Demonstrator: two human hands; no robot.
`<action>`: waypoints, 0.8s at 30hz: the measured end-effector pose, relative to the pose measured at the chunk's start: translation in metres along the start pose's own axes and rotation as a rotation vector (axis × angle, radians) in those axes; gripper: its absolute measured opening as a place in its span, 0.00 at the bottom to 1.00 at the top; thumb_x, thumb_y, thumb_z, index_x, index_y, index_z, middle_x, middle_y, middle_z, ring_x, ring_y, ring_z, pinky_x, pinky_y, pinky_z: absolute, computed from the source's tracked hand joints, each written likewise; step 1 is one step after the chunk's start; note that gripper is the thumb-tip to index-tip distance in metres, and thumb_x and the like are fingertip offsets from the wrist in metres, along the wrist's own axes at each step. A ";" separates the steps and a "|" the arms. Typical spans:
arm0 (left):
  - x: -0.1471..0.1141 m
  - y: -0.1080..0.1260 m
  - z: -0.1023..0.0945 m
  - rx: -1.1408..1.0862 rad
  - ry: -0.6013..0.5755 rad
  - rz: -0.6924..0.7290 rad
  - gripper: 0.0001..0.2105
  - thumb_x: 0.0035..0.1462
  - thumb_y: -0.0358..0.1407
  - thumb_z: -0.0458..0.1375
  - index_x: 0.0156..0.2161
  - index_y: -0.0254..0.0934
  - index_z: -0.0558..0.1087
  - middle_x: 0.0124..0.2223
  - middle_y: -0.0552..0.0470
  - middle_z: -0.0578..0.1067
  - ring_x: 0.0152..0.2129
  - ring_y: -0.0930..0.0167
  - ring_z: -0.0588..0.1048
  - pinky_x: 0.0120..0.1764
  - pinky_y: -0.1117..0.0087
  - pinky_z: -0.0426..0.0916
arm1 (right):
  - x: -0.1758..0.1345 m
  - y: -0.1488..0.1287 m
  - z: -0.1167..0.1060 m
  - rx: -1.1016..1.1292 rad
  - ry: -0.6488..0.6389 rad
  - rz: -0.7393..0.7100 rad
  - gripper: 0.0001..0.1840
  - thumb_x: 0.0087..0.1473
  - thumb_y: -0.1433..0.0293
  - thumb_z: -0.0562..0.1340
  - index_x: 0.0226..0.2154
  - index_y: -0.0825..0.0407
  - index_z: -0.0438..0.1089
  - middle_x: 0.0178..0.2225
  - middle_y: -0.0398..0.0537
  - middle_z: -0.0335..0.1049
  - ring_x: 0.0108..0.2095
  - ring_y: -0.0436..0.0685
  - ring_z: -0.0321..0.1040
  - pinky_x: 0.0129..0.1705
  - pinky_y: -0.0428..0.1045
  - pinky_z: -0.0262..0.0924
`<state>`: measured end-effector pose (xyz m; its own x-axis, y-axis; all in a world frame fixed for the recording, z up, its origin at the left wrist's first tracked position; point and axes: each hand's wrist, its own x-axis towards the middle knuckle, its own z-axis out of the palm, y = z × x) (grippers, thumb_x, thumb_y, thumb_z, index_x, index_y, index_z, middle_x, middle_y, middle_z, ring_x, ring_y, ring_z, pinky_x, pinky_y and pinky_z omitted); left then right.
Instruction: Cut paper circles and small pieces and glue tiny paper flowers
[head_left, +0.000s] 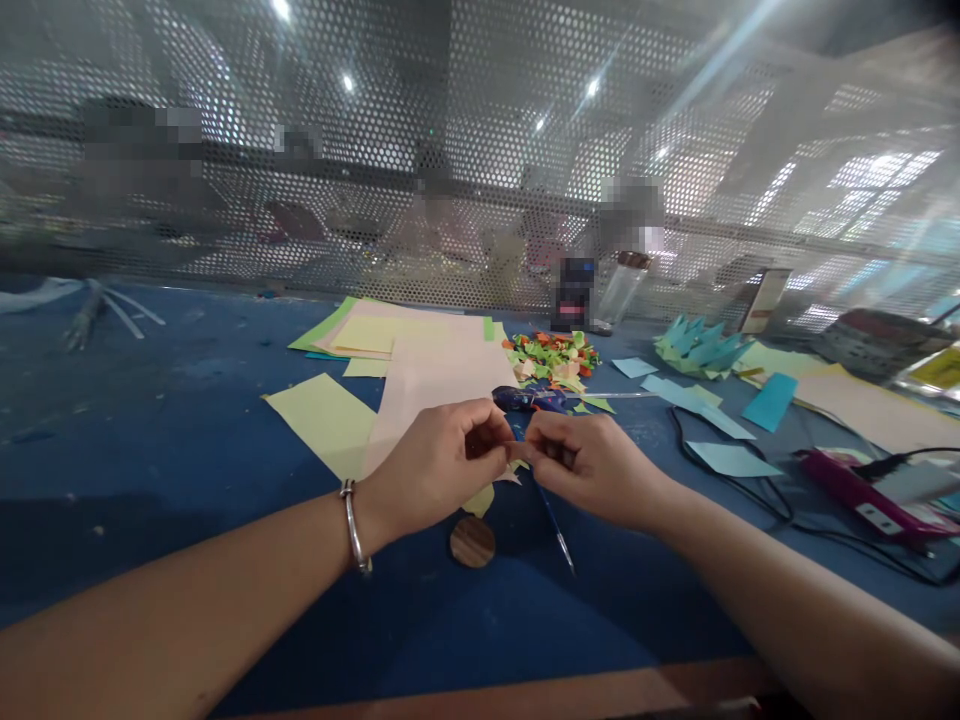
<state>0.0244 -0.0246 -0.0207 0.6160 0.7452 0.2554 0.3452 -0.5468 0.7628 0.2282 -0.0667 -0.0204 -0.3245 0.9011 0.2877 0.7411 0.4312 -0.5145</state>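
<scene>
My left hand [439, 455] and my right hand [592, 462] meet above the blue table, each pinching an end of a small pale pink paper piece [518, 450]. Their fingertips nearly touch. Below them lies a thin blue paintbrush [551, 520], its metal tip toward me. A round wooden disc [472, 541] rests on the table under my left hand, with a yellow paper scrap [478, 501] just behind it. Just beyond my fingers is a dark blue handled tool [514, 399], partly hidden. A large pale pink sheet [442, 375] spreads behind my left hand.
Yellow paper [326, 420] lies left of the pink sheet. Behind my hands is a heap of colored paper scraps [551, 358]. To the right are a folded blue paper form [697, 347], blue paper strips [731, 460], and a magenta power strip [870, 500] with black cables. A perforated metal screen [450, 130] stands behind.
</scene>
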 end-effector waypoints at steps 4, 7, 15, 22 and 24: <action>0.001 0.000 0.000 -0.036 -0.004 0.015 0.05 0.58 0.36 0.59 0.36 0.36 0.73 0.29 0.54 0.74 0.26 0.74 0.70 0.29 0.72 0.64 | 0.000 0.001 0.000 0.000 -0.018 0.009 0.04 0.53 0.72 0.60 0.27 0.51 0.65 0.20 0.36 0.58 0.21 0.46 0.53 0.23 0.44 0.45; 0.000 0.002 0.000 -0.028 -0.027 0.003 0.06 0.58 0.37 0.60 0.35 0.36 0.74 0.29 0.54 0.75 0.26 0.73 0.71 0.29 0.72 0.64 | 0.000 0.002 0.001 -0.029 -0.014 -0.015 0.05 0.51 0.73 0.59 0.26 0.51 0.64 0.20 0.36 0.58 0.21 0.46 0.53 0.24 0.44 0.45; 0.002 0.001 0.000 -0.403 -0.052 -0.154 0.08 0.56 0.38 0.64 0.34 0.35 0.74 0.29 0.52 0.78 0.27 0.73 0.74 0.32 0.72 0.66 | -0.002 0.000 -0.003 -0.073 0.186 -0.017 0.04 0.52 0.72 0.59 0.26 0.51 0.65 0.19 0.36 0.58 0.19 0.46 0.53 0.23 0.44 0.48; 0.004 0.004 -0.001 -0.832 0.044 -0.385 0.13 0.51 0.38 0.69 0.33 0.35 0.70 0.32 0.53 0.78 0.31 0.73 0.77 0.40 0.70 0.70 | -0.004 -0.001 -0.001 -0.115 0.191 -0.195 0.09 0.57 0.73 0.60 0.42 0.51 0.70 0.26 0.39 0.70 0.23 0.47 0.64 0.29 0.43 0.57; 0.004 0.006 -0.002 -0.888 0.051 -0.428 0.13 0.50 0.37 0.70 0.33 0.36 0.70 0.33 0.53 0.79 0.32 0.73 0.77 0.41 0.70 0.71 | -0.004 0.000 0.001 -0.150 0.165 -0.239 0.12 0.58 0.73 0.60 0.46 0.51 0.70 0.28 0.40 0.71 0.23 0.47 0.64 0.30 0.44 0.57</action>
<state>0.0275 -0.0237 -0.0142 0.5245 0.8404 -0.1366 -0.1380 0.2422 0.9604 0.2290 -0.0702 -0.0226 -0.4095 0.7502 0.5192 0.7379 0.6070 -0.2950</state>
